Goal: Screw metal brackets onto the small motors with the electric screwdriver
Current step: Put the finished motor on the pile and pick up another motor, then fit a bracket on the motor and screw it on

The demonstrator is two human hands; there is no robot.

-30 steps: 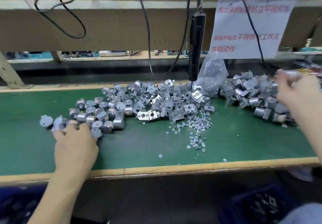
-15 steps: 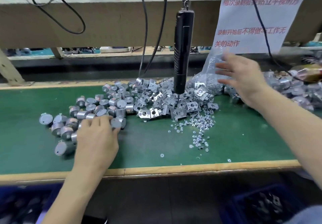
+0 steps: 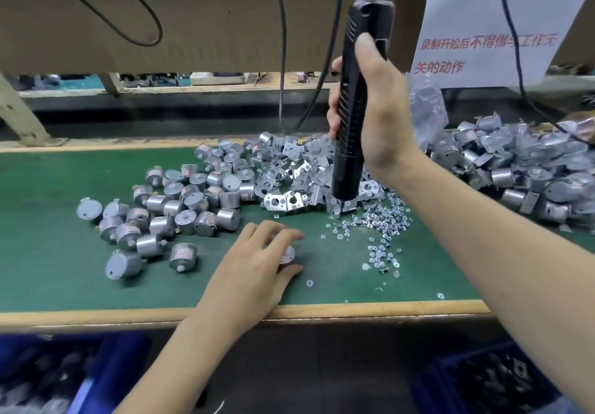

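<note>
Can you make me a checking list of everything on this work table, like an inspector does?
Surface: green mat with a wooden front edge.
Job's things: motors heaped at left; brackets in the middle; screws scattered in front of them; screwdriver nearly upright over the brackets; right pile looks like motors with brackets on.
Clutter: plastic bag behind the piles; a stray washer near the edge.
Hands: left hand holds a motor on the mat; right hand grips the screwdriver.
Cables: black cables hang from above.
Surroundings: paper sign at upper right; blue bins below the bench.
</note>
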